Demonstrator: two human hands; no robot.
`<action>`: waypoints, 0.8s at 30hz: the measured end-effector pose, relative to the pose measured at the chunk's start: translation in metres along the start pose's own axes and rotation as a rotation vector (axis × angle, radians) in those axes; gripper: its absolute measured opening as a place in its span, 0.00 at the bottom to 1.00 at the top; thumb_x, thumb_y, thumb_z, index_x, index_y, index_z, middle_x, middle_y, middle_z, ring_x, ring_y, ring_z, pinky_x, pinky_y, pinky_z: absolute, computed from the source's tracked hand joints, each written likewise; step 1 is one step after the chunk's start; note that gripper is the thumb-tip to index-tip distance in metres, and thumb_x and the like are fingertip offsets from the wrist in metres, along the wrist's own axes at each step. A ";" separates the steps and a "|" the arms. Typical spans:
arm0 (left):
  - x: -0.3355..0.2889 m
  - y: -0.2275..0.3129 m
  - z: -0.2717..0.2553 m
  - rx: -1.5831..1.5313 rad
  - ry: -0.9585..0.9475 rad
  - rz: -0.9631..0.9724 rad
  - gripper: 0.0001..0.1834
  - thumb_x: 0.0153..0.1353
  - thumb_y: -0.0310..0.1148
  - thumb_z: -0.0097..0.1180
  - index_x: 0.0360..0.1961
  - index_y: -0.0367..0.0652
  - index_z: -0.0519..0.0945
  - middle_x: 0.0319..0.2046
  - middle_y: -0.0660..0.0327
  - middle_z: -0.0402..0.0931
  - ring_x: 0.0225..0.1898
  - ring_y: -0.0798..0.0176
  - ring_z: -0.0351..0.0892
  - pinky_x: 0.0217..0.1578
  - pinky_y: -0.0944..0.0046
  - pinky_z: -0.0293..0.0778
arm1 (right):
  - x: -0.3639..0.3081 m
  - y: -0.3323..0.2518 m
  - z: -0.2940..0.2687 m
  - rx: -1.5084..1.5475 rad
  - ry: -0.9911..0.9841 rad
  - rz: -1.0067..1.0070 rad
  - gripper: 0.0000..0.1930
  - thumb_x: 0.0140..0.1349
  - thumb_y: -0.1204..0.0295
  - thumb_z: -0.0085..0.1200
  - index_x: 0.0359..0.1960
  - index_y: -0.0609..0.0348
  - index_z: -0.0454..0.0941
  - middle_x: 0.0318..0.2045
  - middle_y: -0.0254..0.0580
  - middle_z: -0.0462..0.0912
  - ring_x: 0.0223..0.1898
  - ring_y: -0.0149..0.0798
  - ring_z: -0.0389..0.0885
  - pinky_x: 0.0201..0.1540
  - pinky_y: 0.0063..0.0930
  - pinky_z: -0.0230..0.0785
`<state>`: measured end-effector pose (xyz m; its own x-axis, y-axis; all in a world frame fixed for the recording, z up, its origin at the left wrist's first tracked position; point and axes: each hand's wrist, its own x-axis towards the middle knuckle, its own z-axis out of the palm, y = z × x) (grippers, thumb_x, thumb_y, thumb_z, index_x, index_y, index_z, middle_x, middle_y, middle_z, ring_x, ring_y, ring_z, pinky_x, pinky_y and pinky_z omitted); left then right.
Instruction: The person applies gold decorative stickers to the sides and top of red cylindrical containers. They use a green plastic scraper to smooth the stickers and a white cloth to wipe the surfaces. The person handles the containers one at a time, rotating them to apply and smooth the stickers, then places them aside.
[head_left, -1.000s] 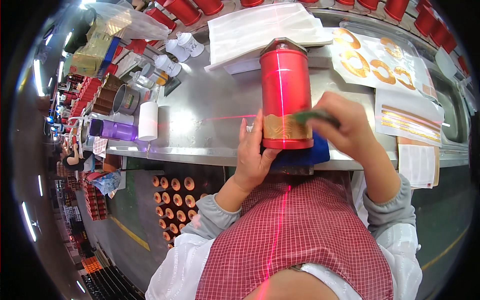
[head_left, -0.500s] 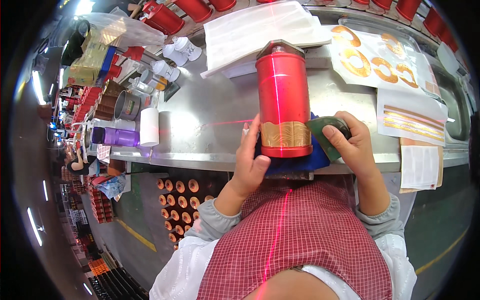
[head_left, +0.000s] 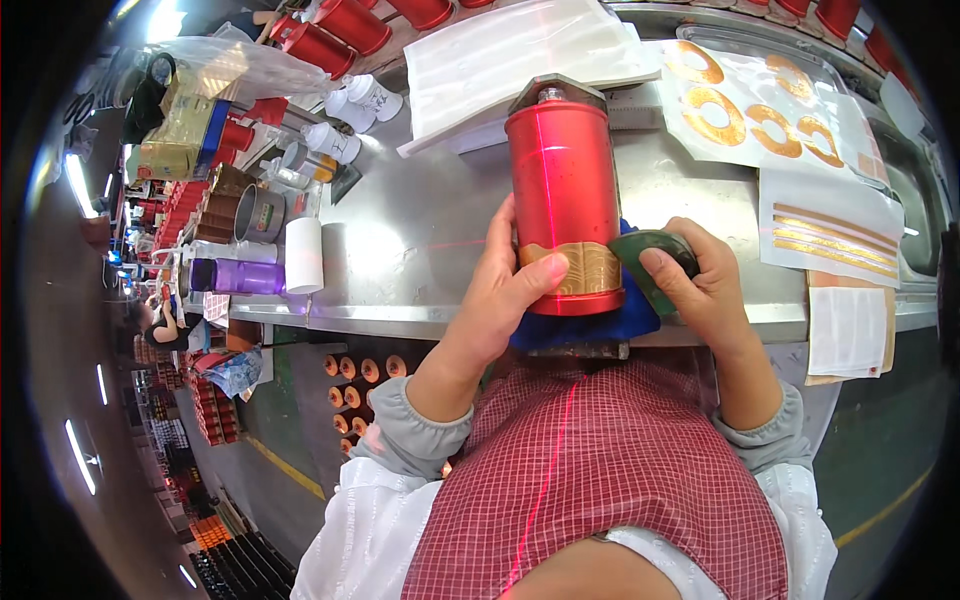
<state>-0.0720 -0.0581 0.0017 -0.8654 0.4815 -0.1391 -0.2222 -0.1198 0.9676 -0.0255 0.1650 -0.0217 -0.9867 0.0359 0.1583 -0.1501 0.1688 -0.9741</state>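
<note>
A red metal cylinder (head_left: 567, 190) with a dark many-sided end piece rests on a blue cloth (head_left: 639, 312) near the table's front edge. Round its lower part runs a gold patterned band (head_left: 592, 266). My left hand (head_left: 502, 288) grips the cylinder from the left, its thumb lying over the band and its fingers partly hidden behind. In my right hand (head_left: 706, 285) is a flat, dark green scraper (head_left: 645, 262), pinched between thumb and fingers. The scraper's edge meets the right side of the band; whether it presses there I cannot tell.
Behind the cylinder lie white paper sheets (head_left: 500, 60). Gold ring-shaped stickers (head_left: 713, 115) and gold strips (head_left: 835, 240) on backing lie at right, beside a sink (head_left: 905, 200). At left are a white roll (head_left: 304, 255), a purple bottle (head_left: 240, 276) and white jars (head_left: 375, 97).
My left hand has moved up and around the cylinder, and its thumb now lies over the gold band. The right hand with the scraper has barely moved.
</note>
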 end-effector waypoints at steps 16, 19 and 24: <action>-0.003 0.001 -0.003 0.211 0.192 0.441 0.33 0.64 0.26 0.50 0.67 0.36 0.52 0.58 0.55 0.62 0.55 0.63 0.68 0.58 0.63 0.64 | -0.011 -0.008 -0.014 0.299 0.091 0.163 0.10 0.61 0.69 0.59 0.36 0.62 0.75 0.26 0.33 0.80 0.26 0.23 0.75 0.30 0.20 0.69; -0.004 0.027 -0.001 0.493 0.071 0.509 0.28 0.60 0.19 0.46 0.64 0.37 0.61 0.54 0.57 0.67 0.50 0.65 0.71 0.55 0.63 0.66 | -0.011 0.000 -0.015 0.192 0.069 0.111 0.10 0.61 0.69 0.59 0.37 0.62 0.75 0.27 0.33 0.80 0.27 0.23 0.76 0.31 0.19 0.69; 0.000 0.044 0.011 0.973 -0.023 0.606 0.26 0.56 0.15 0.45 0.58 0.34 0.68 0.47 0.54 0.72 0.45 0.62 0.75 0.49 0.64 0.69 | -0.012 -0.006 -0.011 0.103 0.043 0.072 0.10 0.60 0.69 0.59 0.37 0.62 0.75 0.26 0.34 0.81 0.28 0.23 0.76 0.31 0.20 0.69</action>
<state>-0.0769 -0.0535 0.0470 -0.7012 0.5904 0.3997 0.6784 0.3801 0.6287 -0.0120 0.1749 -0.0160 -0.9919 0.0872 0.0925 -0.0872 0.0625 -0.9942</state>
